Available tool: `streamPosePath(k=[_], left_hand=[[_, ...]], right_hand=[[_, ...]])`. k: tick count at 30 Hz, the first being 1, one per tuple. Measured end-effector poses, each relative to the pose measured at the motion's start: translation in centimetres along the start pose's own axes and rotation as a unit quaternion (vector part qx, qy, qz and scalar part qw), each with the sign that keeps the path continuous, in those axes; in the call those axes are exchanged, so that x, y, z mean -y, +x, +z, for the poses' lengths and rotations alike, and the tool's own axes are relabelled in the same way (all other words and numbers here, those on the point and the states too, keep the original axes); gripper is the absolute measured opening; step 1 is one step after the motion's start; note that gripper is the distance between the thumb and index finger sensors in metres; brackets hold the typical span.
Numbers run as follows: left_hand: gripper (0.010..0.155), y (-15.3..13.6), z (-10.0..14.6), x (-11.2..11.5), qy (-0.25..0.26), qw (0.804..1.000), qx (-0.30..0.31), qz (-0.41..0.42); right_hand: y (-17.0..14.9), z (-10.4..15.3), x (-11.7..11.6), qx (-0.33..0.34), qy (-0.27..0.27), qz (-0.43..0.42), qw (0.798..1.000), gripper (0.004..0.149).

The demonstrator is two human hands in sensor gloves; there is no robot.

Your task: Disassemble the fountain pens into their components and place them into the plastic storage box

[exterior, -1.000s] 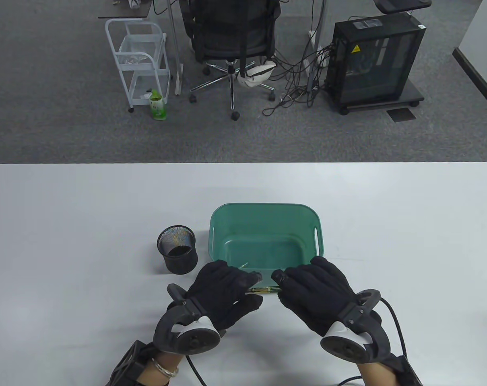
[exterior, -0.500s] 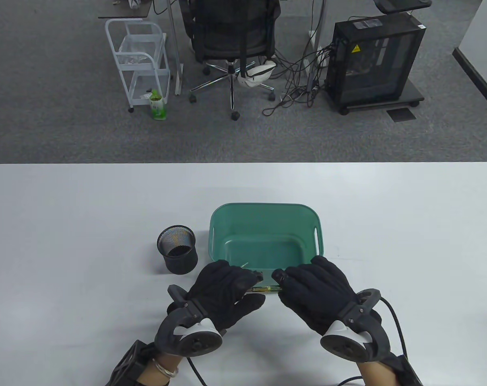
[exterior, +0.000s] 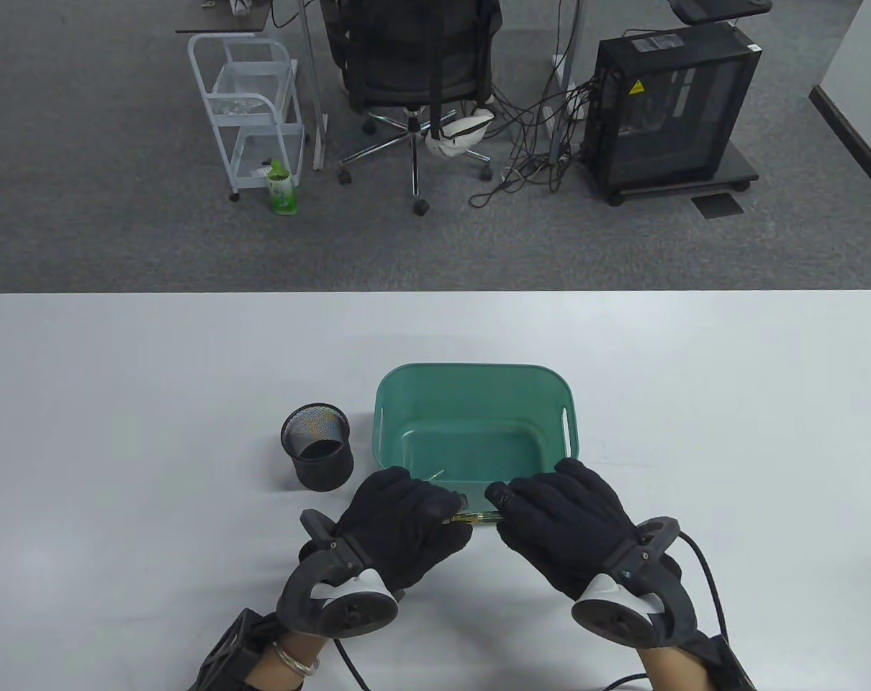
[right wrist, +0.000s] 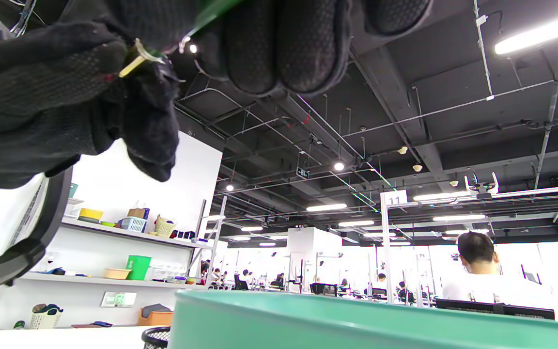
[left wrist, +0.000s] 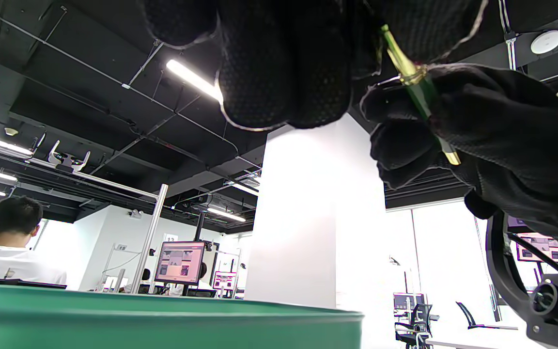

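Left grip [exterior: 407, 515]: clenched round one end of the fountain pen [exterior: 473, 517], fingers curled over it to brace against twisting.
Right grip [exterior: 561, 522]: pinching the other end, set opposite so the two halves can be turned or pulled apart.
Pen: held level between both hands, off the bench [exterior: 119, 432], just short of the near rim of the green storage box [exterior: 471, 374], presumably so freed parts drop straight in.
Box: mid-bench; a thin part seems to lie inside near its front wall.
Mesh cup [exterior: 317, 446]: just beside the box's left side.
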State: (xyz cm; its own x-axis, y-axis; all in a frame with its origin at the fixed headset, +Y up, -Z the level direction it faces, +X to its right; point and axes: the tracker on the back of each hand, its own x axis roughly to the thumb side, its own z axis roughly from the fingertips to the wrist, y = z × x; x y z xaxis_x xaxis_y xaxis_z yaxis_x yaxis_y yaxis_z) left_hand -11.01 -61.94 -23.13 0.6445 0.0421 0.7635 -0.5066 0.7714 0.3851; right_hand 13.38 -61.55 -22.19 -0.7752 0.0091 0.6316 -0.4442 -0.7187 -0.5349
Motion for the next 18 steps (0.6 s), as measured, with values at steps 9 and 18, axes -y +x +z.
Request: streamPosePath(k=[9, 18], left_hand=[[0.048, -0.06, -0.02, 0.01, 0.002, 1.000, -0.001, 0.004], [0.052, -0.12, -0.04, 0.03, 0.003, 1.000, -0.003, 0.004]], right_hand=[[0.08, 0.02, 0.02, 0.001, -0.001, -0.001, 1.000, 0.044], [0.16, 0.05, -0.01, 0.002, 0.000, -0.002, 1.000, 0.044]])
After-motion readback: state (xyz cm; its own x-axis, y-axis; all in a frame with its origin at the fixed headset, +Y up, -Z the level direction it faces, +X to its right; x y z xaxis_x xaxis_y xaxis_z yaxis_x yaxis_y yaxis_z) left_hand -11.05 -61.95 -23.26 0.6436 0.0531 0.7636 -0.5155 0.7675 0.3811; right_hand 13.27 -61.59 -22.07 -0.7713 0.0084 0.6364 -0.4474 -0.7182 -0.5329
